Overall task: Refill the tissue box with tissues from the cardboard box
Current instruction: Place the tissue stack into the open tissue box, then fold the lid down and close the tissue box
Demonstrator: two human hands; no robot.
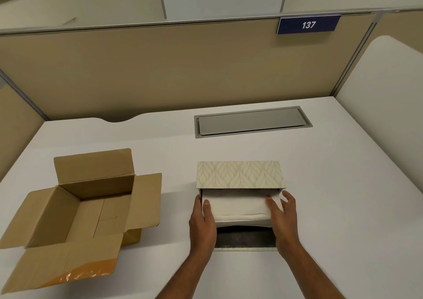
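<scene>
A tissue box [240,174] with a pale leaf pattern lies on the white desk with its near side open. A stack of white tissues [240,207] sits partly inside that opening. My left hand [202,223] grips the stack's left end and my right hand [282,216] grips its right end. The box's open flap [245,239], dark on the inside, lies flat on the desk under the stack. A brown cardboard box [80,209] stands to the left with all flaps open and nothing visible inside.
A grey metal cable hatch [251,121] is set into the white desk [343,184] behind the tissue box. Beige partition walls [160,69] enclose the desk at the back and sides, with a blue sign [308,25] reading 137.
</scene>
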